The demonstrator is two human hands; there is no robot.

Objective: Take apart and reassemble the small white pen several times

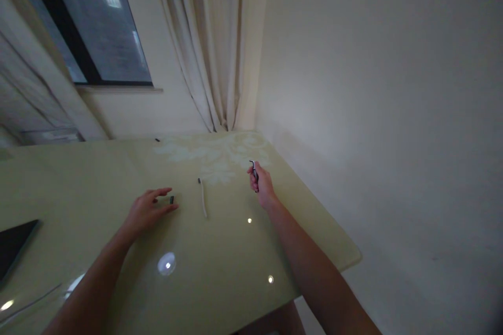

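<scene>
1. The right hand [262,184] is closed around a small dark tool [254,168]. The tool's bent tip sticks up above the fingers. The hand is lifted a little, or rests on its side, near the far right corner of the tabletop [220,267]. I cannot tell which.
2. The fist grip looks good for keeping such a thin tool steady.
3. The left hand [149,210] lies flat and open on the tabletop, holding nothing. Its fingertips are just beside a small dark piece [172,200]. They may touch it, but the piece is too small to be sure.
4. A thin white stick [203,199] with a dark tip lies flat between the two hands. It points toward the far edge. No hand touches it.
5. A dark flat thing [13,243] lies at the left edge, well apart from the hands.
6. The wall [373,115] stands close along the right edge, so the right hand has little room on that side.
7. A curtain [212,42] hangs behind the far corner, beside a window [90,21].
8. The middle and near part of the tabletop is bare and shiny. Bright light spots show on it. The hands have lots of room to slide there.
9. The near right corner is rounded and close to the right arm.
</scene>
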